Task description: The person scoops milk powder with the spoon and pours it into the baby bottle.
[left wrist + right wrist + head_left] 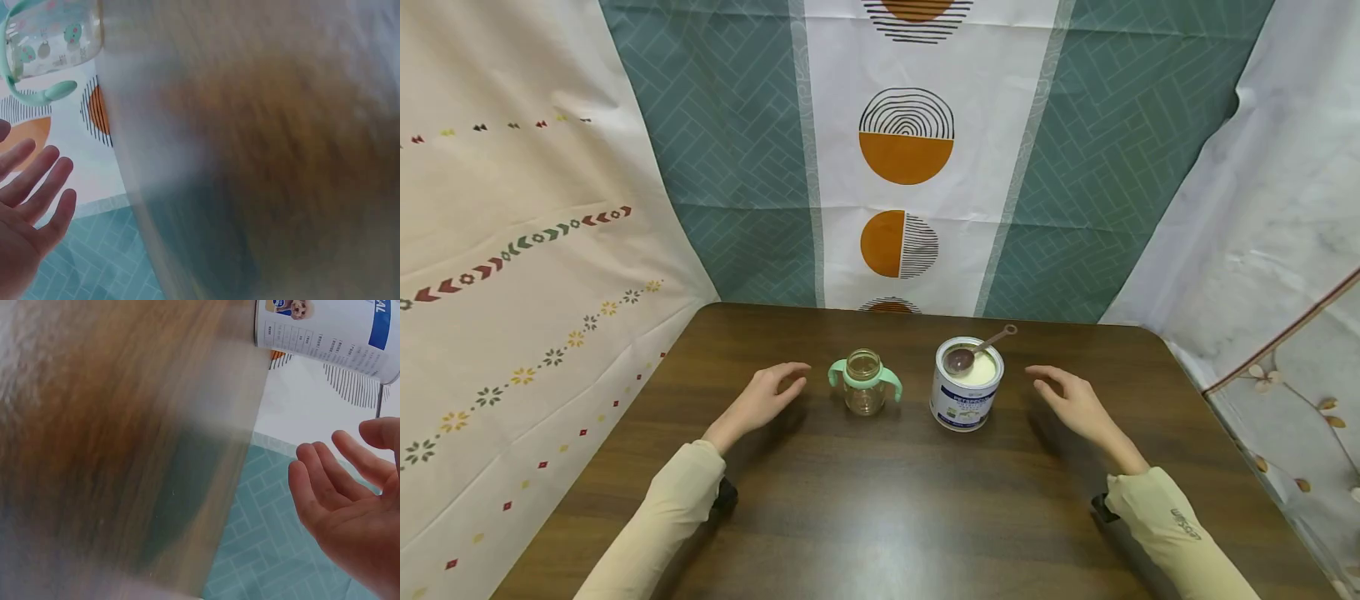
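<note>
Now: left hand [765, 398] just left of handled bottle [864, 382], right hand [1072, 402] right of tin [966, 382]; bottle upright; fingers relaxed, holding nothing.

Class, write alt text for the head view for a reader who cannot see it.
Two open hands, left hand and right hand, flank a small glass bottle with green handles and an open powder tin with a spoon in it, on a dark wooden table.
</note>
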A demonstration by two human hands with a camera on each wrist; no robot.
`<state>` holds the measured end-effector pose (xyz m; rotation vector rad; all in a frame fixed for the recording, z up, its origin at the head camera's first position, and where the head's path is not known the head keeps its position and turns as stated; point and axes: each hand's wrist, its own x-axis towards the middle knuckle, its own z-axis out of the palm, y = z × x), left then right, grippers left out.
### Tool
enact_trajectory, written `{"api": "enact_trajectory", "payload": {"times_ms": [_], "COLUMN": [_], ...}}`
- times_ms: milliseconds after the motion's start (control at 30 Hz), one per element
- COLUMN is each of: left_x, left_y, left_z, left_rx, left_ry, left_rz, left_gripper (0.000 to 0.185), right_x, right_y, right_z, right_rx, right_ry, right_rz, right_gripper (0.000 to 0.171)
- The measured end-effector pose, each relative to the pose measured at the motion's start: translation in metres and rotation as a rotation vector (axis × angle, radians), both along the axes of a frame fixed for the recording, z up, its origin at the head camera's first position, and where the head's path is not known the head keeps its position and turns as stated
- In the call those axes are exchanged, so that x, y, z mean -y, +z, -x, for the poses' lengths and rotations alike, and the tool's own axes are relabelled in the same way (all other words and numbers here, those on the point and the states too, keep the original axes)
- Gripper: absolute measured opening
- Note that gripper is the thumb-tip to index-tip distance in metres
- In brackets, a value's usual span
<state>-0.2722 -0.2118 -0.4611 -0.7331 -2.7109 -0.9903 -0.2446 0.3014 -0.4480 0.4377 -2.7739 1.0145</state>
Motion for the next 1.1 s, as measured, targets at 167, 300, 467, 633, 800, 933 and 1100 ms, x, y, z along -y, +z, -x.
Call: {"api": "enact_trajectory", "payload": {"times_ms": [167, 300, 467, 633, 800, 933, 1100], "left_x": [-0.002, -0.006, -0.011, -0.017, -0.023, -0.027, -0.032], "left_y": [-0.001, 0.0, 0.003, 0.005, 0.006, 0.008, 0.01], "left_z": [-0.001, 0.0, 0.0, -0.001, -0.003, -0.005, -0.006], "left_rx": [-0.023, -0.047, -0.064, -0.084, -0.091, -0.127, -0.172], "left_ry": [-0.008, 0.001, 0.01, 0.013, 0.013, 0.031, 0.062], "left_rz": [-0.02, -0.048, -0.096, -0.159, -0.232, -0.27, -0.292], "left_gripper": [0.032, 0.029, 0.025, 0.022, 0.021, 0.022, 0.021], "right_x": [0.002, 0.002, 0.002, 0.001, 0.004, 0.007, 0.011], "right_y": [0.001, 0.0, 0.0, 0.002, 0.006, 0.007, 0.007], "right_z": [-0.002, -0.002, 0.0, 0.001, 0.001, 0.001, 0.002], "right_rx": [0.02, 0.05, 0.105, 0.158, 0.187, 0.201, 0.222], "right_ry": [-0.018, -0.011, 0.034, 0.051, 0.062, 0.077, 0.074], "right_rz": [0.016, 0.088, 0.213, 0.282, 0.32, 0.333, 0.367], "right_gripper": [0.033, 0.033, 0.034, 0.036, 0.038, 0.038, 0.037]}}
